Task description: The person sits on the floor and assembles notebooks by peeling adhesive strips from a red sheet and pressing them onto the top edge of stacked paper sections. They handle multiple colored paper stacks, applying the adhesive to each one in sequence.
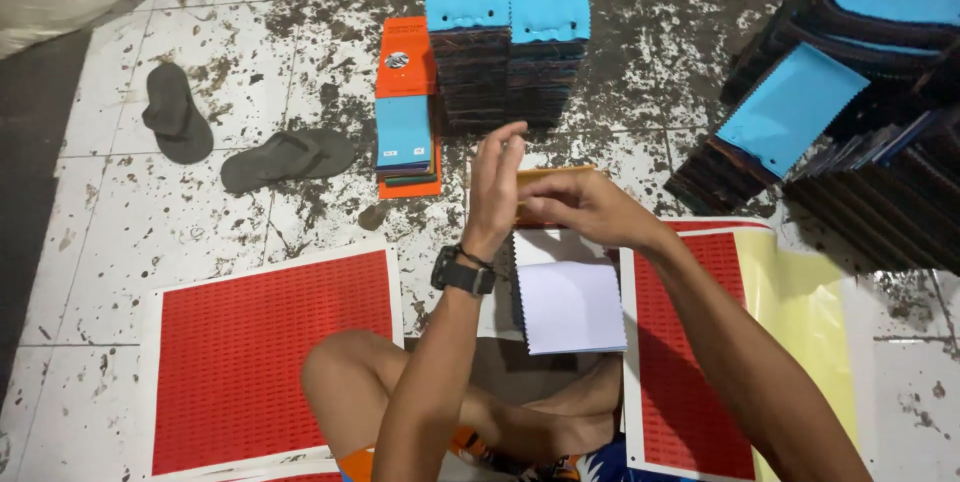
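The person sits on the tiled floor (130, 232) with one bare knee (345, 372) raised, both hands lifted in front of the chest. The left hand (495, 182), with a black watch (462, 272) on its wrist, is held upright with the fingers straight and loose, its grip released and grasping nothing; its palm faces the right hand. The right hand (580, 204) reaches across, its fingers pinched at the top edge of a white swatch booklet (568, 297), which hangs down between the forearms above the lap; an orange cover (545, 177) shows just behind the fingers. A red sticker sheet (270, 362) lies on the floor to the left of the knee and another red sheet (690, 362) lies to the right, beside a yellow sheet (800, 322). Farther off stand stacks of blue-topped swatches (505, 2), an orange sample card (406, 107) and two dark sandals (285, 157).
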